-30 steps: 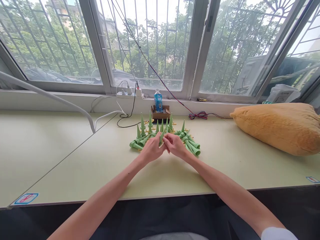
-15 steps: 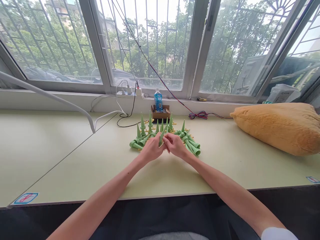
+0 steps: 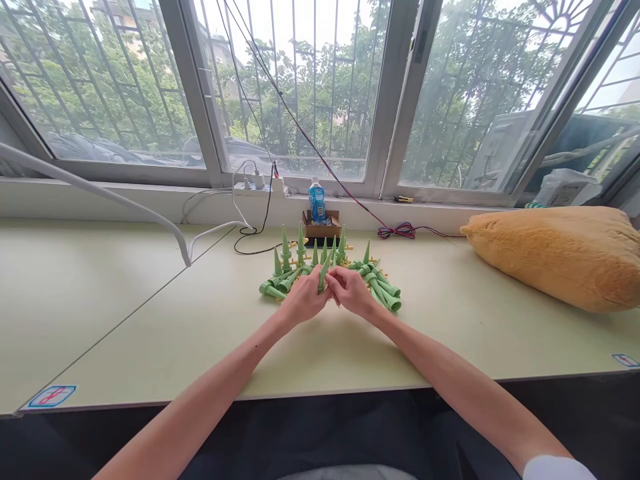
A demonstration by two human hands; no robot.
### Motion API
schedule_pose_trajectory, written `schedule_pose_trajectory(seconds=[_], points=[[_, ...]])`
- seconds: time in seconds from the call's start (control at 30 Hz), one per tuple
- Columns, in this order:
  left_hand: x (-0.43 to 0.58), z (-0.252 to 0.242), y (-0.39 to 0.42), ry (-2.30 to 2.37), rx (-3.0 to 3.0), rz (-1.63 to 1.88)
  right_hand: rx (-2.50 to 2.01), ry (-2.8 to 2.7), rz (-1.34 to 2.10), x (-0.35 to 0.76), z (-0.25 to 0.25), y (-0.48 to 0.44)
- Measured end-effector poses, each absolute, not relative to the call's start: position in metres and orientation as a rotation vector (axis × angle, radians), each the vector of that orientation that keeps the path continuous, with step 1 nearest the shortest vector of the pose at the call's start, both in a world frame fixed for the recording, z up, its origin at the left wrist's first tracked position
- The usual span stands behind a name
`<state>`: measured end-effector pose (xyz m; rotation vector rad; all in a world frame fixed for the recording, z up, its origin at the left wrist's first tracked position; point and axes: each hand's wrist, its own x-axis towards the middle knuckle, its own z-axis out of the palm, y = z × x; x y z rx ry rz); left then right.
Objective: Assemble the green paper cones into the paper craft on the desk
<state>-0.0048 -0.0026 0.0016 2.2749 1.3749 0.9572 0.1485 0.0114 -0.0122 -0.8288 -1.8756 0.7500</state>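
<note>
A green cone-shaped piece points upward, gripped in my left hand. My right hand is closed at the side of that cone, its thumb and fingers pinched together; what lies between them is too small to make out. Both hands meet low over the table. Behind them stand several upright green cones with small yellow parts. More green pieces lie in a heap to the right and to the left of my hands.
A small cardboard box with a blue bottle stands at the back by the window sill. A bundled cable lies right of it, and an orange cushion at the far right. A white tube arches over the left side.
</note>
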Motion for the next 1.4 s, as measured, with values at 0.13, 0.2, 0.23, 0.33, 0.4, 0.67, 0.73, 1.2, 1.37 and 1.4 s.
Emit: schedule_pose_trajectory(seconds=[0.13,0.2,0.23,0.33,0.4,0.67,0.73,1.2,1.37,1.4], points=[[-0.0053,-0.0002,-0.0010,1.371,2.267,0.941,-0.833,-1.875,0.739,0.1486,-0.0120,0.0108],[-0.0054,-0.0012,-0.0002,1.369,2.260,0.940,-0.841,-1.875,0.733,0.1484,-0.0121,0.0106],[-0.0054,-0.0016,0.0001,1.367,2.255,0.940,-0.845,-1.875,0.730,0.1482,-0.0121,0.0106],[-0.0056,-0.0026,0.0011,1.356,2.243,0.950,-0.845,-1.876,0.726,0.1478,-0.0121,0.0105],[-0.0059,-0.0029,0.0015,1.341,2.237,0.961,-0.843,-1.876,0.728,0.1477,-0.0119,0.0102],[-0.0065,-0.0029,0.0025,1.299,2.184,0.980,-0.829,-1.871,0.717,0.1484,-0.0099,0.0086],[-0.0066,-0.0031,0.0031,1.279,2.180,0.975,-0.838,-1.876,0.717,0.1485,-0.0096,0.0082],[-0.0066,-0.0001,0.0033,1.180,2.147,0.969,-0.852,-1.894,0.685,0.1485,-0.0068,0.0057],[-0.0067,0.0021,0.0024,1.169,2.162,0.962,-0.843,-1.886,0.686,0.1483,-0.0074,0.0059],[-0.0069,0.0022,0.0023,1.163,2.163,0.965,-0.842,-1.886,0.686,0.1482,-0.0076,0.0059]])
